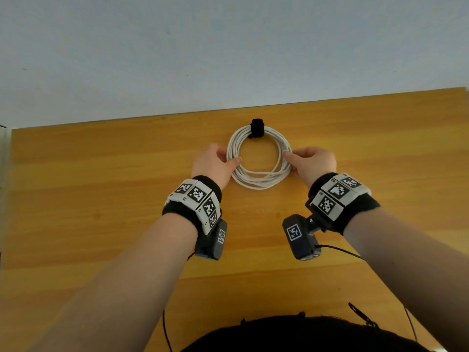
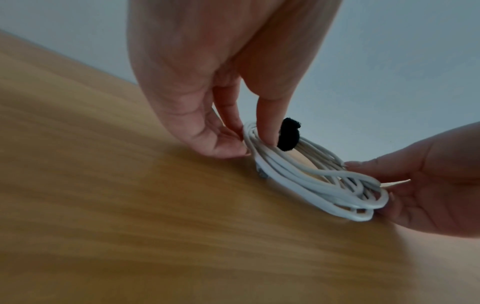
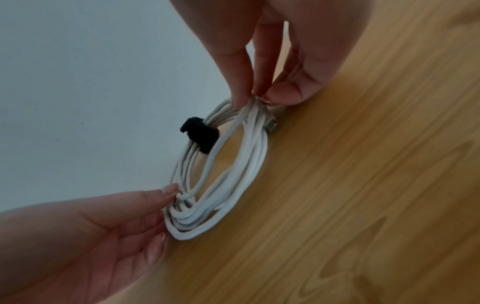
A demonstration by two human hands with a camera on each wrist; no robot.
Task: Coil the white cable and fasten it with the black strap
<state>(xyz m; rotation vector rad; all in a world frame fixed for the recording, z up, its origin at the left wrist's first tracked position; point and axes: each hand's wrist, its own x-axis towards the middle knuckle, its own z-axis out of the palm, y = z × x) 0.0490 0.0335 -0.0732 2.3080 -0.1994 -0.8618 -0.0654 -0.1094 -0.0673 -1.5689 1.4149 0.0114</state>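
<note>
The white cable (image 1: 258, 181) is wound into a round coil of several loops, low over the wooden table (image 1: 101, 199) near its far edge. A black strap (image 1: 257, 128) is wrapped round the coil's far side. My left hand (image 1: 229, 157) pinches the coil's left side, thumb inside the ring. My right hand (image 1: 289, 161) pinches the right side. In the left wrist view my left hand (image 2: 253, 144) pinches the cable (image 2: 311, 185) beside the strap (image 2: 288, 136). In the right wrist view my right hand (image 3: 255, 98) pinches the bundle (image 3: 246, 164) near a plug (image 3: 272, 127), with the strap (image 3: 200, 135) further along.
A pale wall (image 1: 228, 47) rises straight behind the table's far edge (image 1: 355, 100), close to the strap. Thin black leads (image 1: 342, 250) trail from the wrist cameras toward my body. Bare wood lies on both sides of the coil and in front of it.
</note>
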